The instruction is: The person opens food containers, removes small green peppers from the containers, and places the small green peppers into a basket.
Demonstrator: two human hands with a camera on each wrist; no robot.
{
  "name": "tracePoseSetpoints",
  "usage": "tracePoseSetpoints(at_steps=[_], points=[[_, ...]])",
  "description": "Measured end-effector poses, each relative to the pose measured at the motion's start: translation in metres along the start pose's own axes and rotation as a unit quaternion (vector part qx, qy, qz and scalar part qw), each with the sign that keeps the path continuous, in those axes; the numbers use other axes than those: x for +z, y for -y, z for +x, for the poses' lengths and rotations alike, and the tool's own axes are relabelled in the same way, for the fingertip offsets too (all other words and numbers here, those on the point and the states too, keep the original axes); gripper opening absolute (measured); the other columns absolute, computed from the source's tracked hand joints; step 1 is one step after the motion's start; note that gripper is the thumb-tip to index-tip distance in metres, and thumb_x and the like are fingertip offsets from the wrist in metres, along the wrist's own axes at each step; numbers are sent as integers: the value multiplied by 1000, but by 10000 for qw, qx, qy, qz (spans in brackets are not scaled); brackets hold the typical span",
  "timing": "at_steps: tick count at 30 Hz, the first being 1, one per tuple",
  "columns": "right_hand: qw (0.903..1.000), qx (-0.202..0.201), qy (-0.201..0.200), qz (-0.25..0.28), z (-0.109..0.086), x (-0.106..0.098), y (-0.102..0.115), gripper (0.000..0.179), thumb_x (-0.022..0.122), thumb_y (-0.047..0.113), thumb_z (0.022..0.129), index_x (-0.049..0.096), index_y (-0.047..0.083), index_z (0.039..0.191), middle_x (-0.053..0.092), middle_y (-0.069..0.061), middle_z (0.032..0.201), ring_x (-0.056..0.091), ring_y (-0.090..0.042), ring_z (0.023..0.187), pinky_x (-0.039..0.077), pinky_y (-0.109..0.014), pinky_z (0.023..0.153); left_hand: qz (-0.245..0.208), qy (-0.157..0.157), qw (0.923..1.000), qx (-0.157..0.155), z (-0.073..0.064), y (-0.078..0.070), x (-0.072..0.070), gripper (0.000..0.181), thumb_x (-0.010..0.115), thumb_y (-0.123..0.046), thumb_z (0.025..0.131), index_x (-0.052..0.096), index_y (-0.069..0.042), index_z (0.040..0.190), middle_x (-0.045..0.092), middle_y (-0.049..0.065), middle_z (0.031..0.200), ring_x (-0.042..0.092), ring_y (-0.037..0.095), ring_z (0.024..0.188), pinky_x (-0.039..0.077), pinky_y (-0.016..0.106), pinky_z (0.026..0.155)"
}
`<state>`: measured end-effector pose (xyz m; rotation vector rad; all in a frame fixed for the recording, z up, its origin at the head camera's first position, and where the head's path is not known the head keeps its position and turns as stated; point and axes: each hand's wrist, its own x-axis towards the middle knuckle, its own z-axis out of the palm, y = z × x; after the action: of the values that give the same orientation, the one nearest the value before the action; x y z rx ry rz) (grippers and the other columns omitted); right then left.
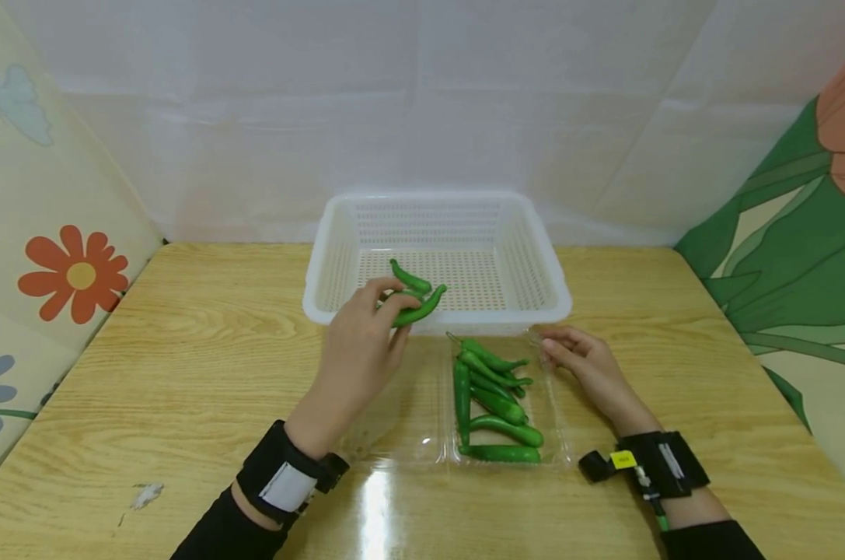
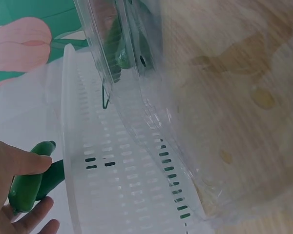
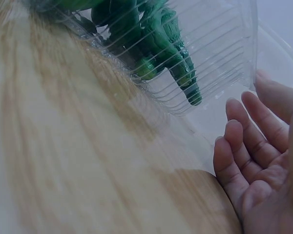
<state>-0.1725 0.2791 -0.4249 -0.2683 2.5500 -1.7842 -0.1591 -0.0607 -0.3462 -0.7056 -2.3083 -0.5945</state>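
My left hand (image 1: 362, 334) holds green chili peppers between thumb and fingers, over the near left part of a white plastic basket (image 1: 555, 299). One curved chili pepper (image 1: 422, 309) sticks out past the fingertips. A second chili pepper (image 1: 410, 276) shows just beyond the fingers. In the left wrist view the thumb lies across a chili pepper (image 2: 28, 187), with another behind it by the basket wall. My right hand (image 1: 590, 373) pinches the far right corner of a clear plastic clamshell box (image 1: 558, 420). Several green chili peppers (image 1: 499, 404) lie in its right half.
The clamshell's clear lid (image 1: 401, 404) lies folded out to the left on the wooden table (image 1: 212, 373). Behind the basket hangs a white sheet (image 1: 422, 101). Panels printed with flowers (image 1: 79, 276) stand along both sides.
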Motion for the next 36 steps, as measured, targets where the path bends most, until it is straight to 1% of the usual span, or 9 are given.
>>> tracePoseSetpoints(at_steps=[5,11,13,17,21,25,29,33,36], points=[[10000,9,5,-38,0,0,0,40,56,20,103,56,-14,125,69,6,87,64,-7,78,53,-19,73,-70,108,9998,-119,-2,3,2,29,79,-3,81,69,-7,108,60,12,121,63,26,91,55,34,69],[10000,-33,0,-8,1,0,1,40,55,20,103,56,-13,125,69,5,87,64,-7,78,53,-19,74,-106,271,9992,-286,-1,4,2,29,76,-4,85,67,-5,113,58,15,128,64,30,100,56,38,76],[10000,-10,1,-3,1,0,1,40,56,20,103,56,-13,125,69,5,87,64,-7,78,53,-19,74,-122,351,9986,-366,-1,5,2,31,75,-5,87,65,-5,116,57,15,131,65,30,100,56,40,76],[10000,17,15,-8,1,0,0,41,56,21,103,56,-13,126,69,6,87,64,-7,79,53,-19,75,-136,416,9979,-480,-1,5,3,30,72,-6,89,64,-4,118,56,15,133,65,30,92,55,39,70],[10000,5,13,27,0,0,-1,40,56,20,103,56,-13,125,69,7,86,64,-7,78,53,-19,74,-51,385,9984,-420,0,4,4,29,71,-6,89,65,-4,118,56,15,133,65,30,91,55,38,68],[10000,-4,5,36,0,0,-1,40,56,20,103,56,-14,125,69,7,86,64,-7,78,54,-19,73,19,326,9990,-315,-1,4,5,30,72,-6,88,65,-5,117,58,15,132,64,31,102,56,40,78],[10000,-14,3,25,0,0,-2,40,56,20,103,56,-13,125,69,6,86,64,-8,77,54,-20,73,-7,285,9993,-258,-3,2,6,30,72,-5,88,65,-4,117,60,14,128,60,31,113,52,43,90],[10000,-12,6,20,0,0,-2,40,56,20,103,56,-13,125,68,6,86,63,-7,77,54,-20,73,-99,192,9995,-220,-4,-1,7,31,72,-2,87,65,-3,116,61,14,126,58,31,115,50,44,93],[10000,-3,13,39,0,0,-2,40,56,20,103,56,-14,125,68,6,86,63,-7,77,54,-20,73,-205,147,9993,-258,-5,-6,5,30,72,-2,86,66,-3,116,62,13,126,58,30,116,49,43,94]])
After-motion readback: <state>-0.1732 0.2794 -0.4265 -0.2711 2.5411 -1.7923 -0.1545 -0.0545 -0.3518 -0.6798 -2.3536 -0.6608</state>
